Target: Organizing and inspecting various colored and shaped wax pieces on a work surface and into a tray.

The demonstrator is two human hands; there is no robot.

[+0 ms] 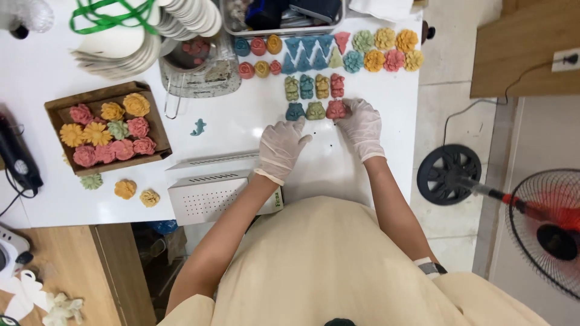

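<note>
My right hand [361,124], gloved in thin white, has its fingertips closed lightly around a small pink figure [336,109] at the end of a short row on the white table [362,163]; my left hand [281,147], gloved too, lies flat and spread with a fingertip just touching the blue figure [295,111], holding nothing. A green figure [315,110] sits between the two. To do this well, I think I should nudge the pink piece from its sides, keep it level with its neighbours and square under the row of four above [314,86], and press gently, since these moulded pieces look easy to chip.
</note>
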